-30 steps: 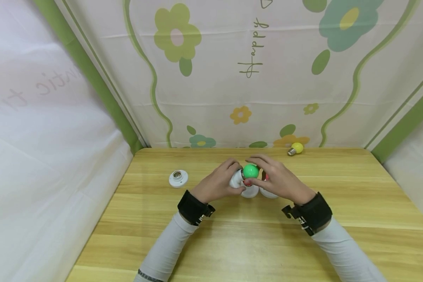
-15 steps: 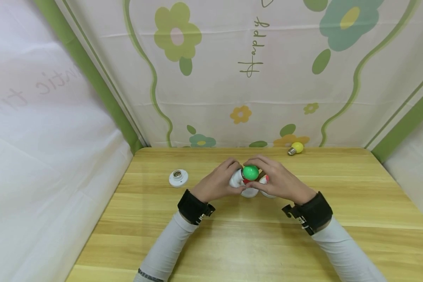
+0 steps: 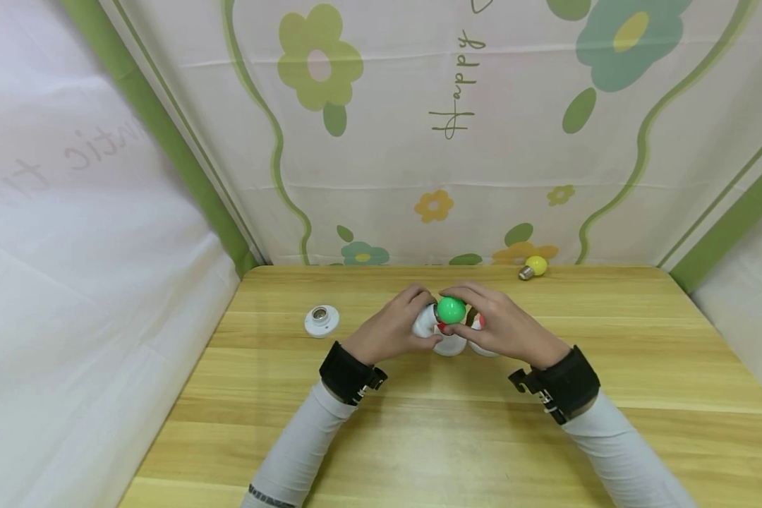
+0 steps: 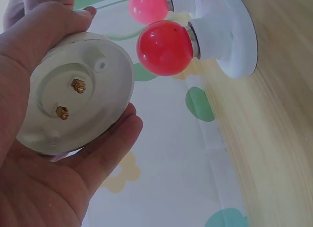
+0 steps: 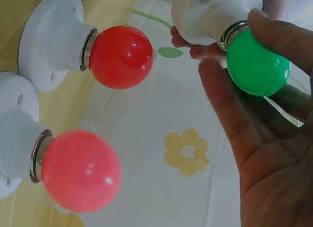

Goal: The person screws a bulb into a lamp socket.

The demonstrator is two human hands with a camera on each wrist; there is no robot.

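My left hand [image 3: 394, 326] grips a white lamp holder [image 3: 424, 322] by its round base, raised above the table. Two brass screws show on the underside of that base in the left wrist view. A green light bulb [image 3: 451, 310] sits at the mouth of the holder, its metal cap mostly inside. My right hand [image 3: 506, 326] has its thumb and fingers around the green bulb. Close below the hands, a red bulb [image 5: 121, 56] and a pink bulb [image 5: 80, 170] stand fitted in their own white holders, partly hidden by the hands in the head view.
Another white lamp holder [image 3: 321, 322], without a bulb, lies on the wooden table [image 3: 406, 437] to the left. Near the back edge at right lies a yellow bulb [image 3: 536, 266]. A flowered curtain [image 3: 381, 141] hangs behind the table.
The right fingers and thumb have shifted slightly around the green bulb, in toward the holder and partly back. The left hand and the lamp holder have stayed nearly in place.
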